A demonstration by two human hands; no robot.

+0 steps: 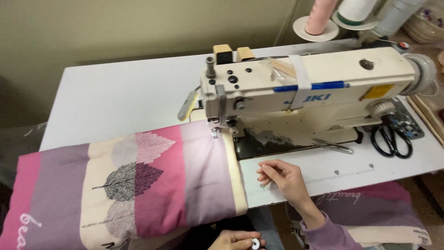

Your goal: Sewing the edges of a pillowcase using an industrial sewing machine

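So starting at the left, the quilted fabric takes up most of that side of the counter. It's a padded piece in pink, purple and cream blocks with leaf prints, folded over on itself, and its right edge sits just under the needle area of the sewing machine. I'd guess it's soft and floppy but fairly bulky, so it'll sag and drag off the front edge if you only pinch a corner. Better to take it flat with a spread hand near the seam edge and support the hanging bulk.

Bottom middle, the left hand is down low below the counter edge, fingers curled closed around a small white round thing with a hole, looks like a bobbin. That'll be light, hard and a bit slippery, easy to drop, so a fingertip pinch on the rim makes sense.

A bit further right, the right hand rests on the bare white counter just in front of the machine bed, wrist bent, forearm coming up from the lower right in a purple sleeve. Fingers loosely half curled, tips together near the surface, maybe on a thread but I can't tell, too fine to see.

Far right there's black scissors beside the machine base and thread cones behind
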